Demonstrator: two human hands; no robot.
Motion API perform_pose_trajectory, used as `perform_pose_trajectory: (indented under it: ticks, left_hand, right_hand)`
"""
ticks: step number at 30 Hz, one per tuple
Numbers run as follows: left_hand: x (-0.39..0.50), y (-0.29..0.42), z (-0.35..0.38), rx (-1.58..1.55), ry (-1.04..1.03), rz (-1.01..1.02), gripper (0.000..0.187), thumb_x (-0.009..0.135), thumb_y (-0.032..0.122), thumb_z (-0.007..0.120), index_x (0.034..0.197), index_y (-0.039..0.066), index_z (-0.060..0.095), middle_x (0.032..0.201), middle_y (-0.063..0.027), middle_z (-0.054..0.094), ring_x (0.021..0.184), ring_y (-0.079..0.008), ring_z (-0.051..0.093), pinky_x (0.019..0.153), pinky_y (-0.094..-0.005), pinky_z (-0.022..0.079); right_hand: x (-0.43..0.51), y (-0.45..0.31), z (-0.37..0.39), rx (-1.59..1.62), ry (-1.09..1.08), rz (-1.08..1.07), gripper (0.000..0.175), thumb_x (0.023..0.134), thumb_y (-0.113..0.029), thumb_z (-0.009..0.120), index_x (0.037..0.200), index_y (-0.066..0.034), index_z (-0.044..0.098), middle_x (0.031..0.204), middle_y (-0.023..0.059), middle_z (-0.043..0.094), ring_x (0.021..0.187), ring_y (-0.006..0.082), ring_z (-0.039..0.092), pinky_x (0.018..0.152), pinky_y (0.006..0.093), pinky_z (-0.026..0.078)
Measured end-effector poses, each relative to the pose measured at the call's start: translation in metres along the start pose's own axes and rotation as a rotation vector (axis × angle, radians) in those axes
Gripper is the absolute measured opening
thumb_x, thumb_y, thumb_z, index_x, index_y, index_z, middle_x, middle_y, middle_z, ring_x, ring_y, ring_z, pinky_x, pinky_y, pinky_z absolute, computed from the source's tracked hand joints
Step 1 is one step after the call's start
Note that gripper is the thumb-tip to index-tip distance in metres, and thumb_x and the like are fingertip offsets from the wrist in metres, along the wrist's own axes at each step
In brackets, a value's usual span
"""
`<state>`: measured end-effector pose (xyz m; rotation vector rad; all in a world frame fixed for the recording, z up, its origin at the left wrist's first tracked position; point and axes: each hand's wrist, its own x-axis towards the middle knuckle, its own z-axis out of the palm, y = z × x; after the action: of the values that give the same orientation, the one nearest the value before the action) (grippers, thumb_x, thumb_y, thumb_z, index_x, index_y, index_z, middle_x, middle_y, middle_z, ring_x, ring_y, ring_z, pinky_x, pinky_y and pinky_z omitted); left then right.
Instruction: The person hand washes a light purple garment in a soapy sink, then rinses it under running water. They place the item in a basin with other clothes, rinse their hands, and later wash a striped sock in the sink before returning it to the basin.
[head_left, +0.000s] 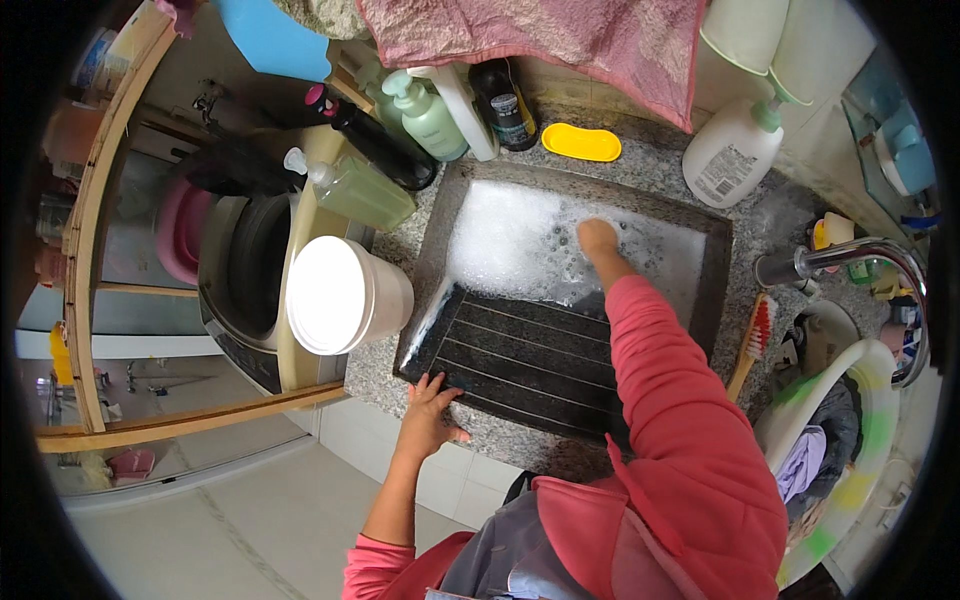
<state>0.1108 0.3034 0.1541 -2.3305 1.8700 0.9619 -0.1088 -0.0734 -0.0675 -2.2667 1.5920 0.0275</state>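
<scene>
My right hand (598, 238) dips into the suds (502, 236) of a dark stone laundry sink (711, 300). Its fingers are under the foam, so whether it holds something is hidden. Dark water and bubbles surround the wrist. My left hand (429, 415) rests with spread fingers on the sink's near left corner and holds nothing. Between the hands slopes the ribbed washboard (517, 360), its lower part under the suds. A wooden scrub brush (750, 341) with red and white bristles lies on the granite counter (480, 424) to the right.
A white lidded bucket (390, 292) stands left of the sink, near a green pump bottle (367, 195). Several bottles and a yellow soap dish (582, 142) line the back. On the right are a chrome faucet (817, 259), a white pump bottle (731, 157) and a basin (877, 435) of clothes.
</scene>
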Motion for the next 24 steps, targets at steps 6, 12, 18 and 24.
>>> perform_pose_trajectory:
  ticks: [6, 12, 18, 24]
  left_hand:
    - [0.000, -0.002, 0.001, 0.000, 0.001, 0.011, 0.083, 0.045, 0.034, 0.087, 0.120, 0.017, 0.058, 0.142, -0.0181, 0.038, 0.136, -0.0414, 0.023, 0.111, -0.0540, 0.014]
    - [0.001, -0.003, 0.001, 0.005, 0.007, 0.019, 0.084, 0.044, 0.035, 0.087, 0.120, 0.016, 0.058, 0.141, -0.0193, 0.038, 0.136, -0.0417, 0.024, 0.111, -0.0540, 0.014]
    - [0.001, -0.002, 0.001, 0.000, 0.018, 0.007, 0.084, 0.041, 0.034, 0.086, 0.119, 0.016, 0.059, 0.140, -0.0180, 0.040, 0.135, -0.0411, 0.025, 0.112, -0.0527, 0.014]
    - [0.001, -0.002, 0.000, 0.004, -0.003, 0.002, 0.085, 0.043, 0.034, 0.087, 0.120, 0.017, 0.058, 0.142, -0.0186, 0.037, 0.136, -0.0411, 0.023, 0.112, -0.0531, 0.014]
  right_hand:
    - [0.009, 0.002, 0.001, -0.011, 0.022, -0.003, 0.022, 0.078, -0.007, 0.050, 0.085, -0.0031, 0.071, 0.096, 0.0175, 0.067, 0.090, 0.0316, 0.065, 0.078, 0.0419, 0.053]
    - [0.005, 0.004, 0.007, -0.034, 0.038, -0.026, 0.020, 0.079, -0.008, 0.052, 0.084, -0.0039, 0.071, 0.094, 0.0179, 0.067, 0.087, 0.0317, 0.066, 0.076, 0.0412, 0.053]
    - [-0.002, 0.005, 0.010, -0.049, 0.085, -0.039, 0.020, 0.078, -0.007, 0.052, 0.081, -0.0037, 0.071, 0.092, 0.0178, 0.067, 0.087, 0.0313, 0.066, 0.075, 0.0408, 0.054]
    - [-0.005, 0.004, 0.009, -0.071, 0.102, -0.036, 0.020, 0.078, -0.007, 0.053, 0.083, -0.0035, 0.072, 0.092, 0.0173, 0.067, 0.087, 0.0311, 0.066, 0.075, 0.0407, 0.054]
